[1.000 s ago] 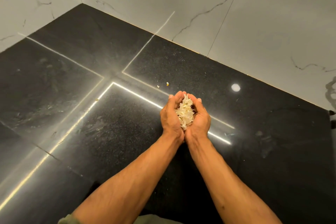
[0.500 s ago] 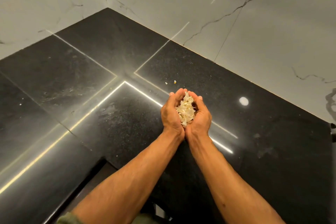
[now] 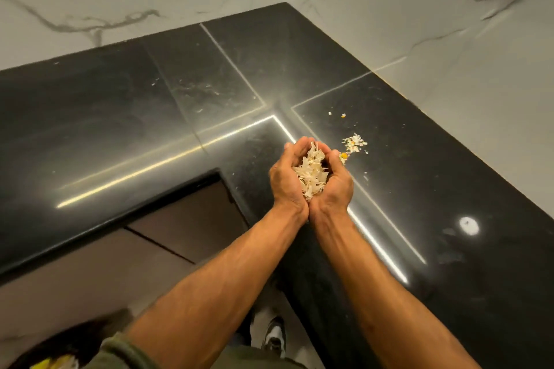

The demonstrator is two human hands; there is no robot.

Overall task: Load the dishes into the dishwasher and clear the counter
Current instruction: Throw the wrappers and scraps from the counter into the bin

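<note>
left hand (image 3: 284, 180): cupped, half-curled, holds scraps (image 3: 311, 178) jointly
right hand (image 3: 335, 186): same, pressed against left
crumbs (image 3: 355, 142): on counter (image 3: 180, 117), 1 o'clock of hands
step: clearing counter
next: likely carry to bin, hands sealed

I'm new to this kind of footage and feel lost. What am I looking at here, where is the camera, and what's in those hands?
There is no machine here: a person films with a camera worn on the head, looking forward and down, so you see their own two forearms. The left hand and right hand are pressed together side by side into a cup, holding a heap of pale, flaky scraps, possibly peelings; I cannot tell exactly. Below is a glossy black stone counter in a corner of white marble walls. A few leftover scraps lie on the counter just beyond the right hand. At the bottom, the person's shoe shows on the floor.
</note>
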